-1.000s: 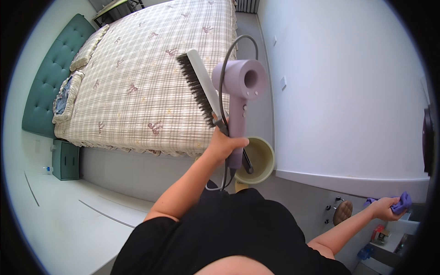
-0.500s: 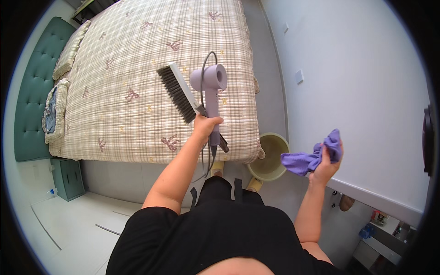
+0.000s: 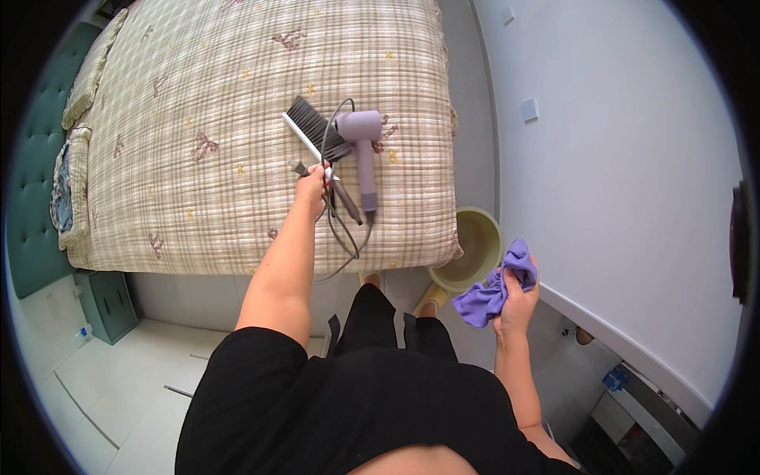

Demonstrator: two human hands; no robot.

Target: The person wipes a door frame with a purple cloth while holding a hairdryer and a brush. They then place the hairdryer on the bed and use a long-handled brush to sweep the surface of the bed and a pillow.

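My left hand point(image 3: 311, 188) is over the bed, its fingers closed at the neck of a bed brush point(image 3: 305, 136) with dark bristles and a white back. A grey cord passes the same hand, and its plug point(image 3: 299, 168) sticks out beside the fingers; whether the cord is gripped too I cannot tell. Just right of the brush lies a lilac hair dryer point(image 3: 365, 158), apart from my fingers. My right hand point(image 3: 518, 306) is closed around a crumpled purple cloth point(image 3: 484, 303), held up in front of me on the right.
A plaid quilt point(image 3: 237, 95) covers the bed. Between the bed corner and the white wall point(image 3: 617, 158), a pale green bucket point(image 3: 477, 273) stands on the floor near my feet. At the left are a green headboard point(image 3: 39, 182) and a green nightstand point(image 3: 111, 305).
The hair dryer and brush have come down onto the bed; the brush has turned over, its bristles now facing the dryer. My left hand has released the dryer. My right hand with the cloth moved left and nearer.
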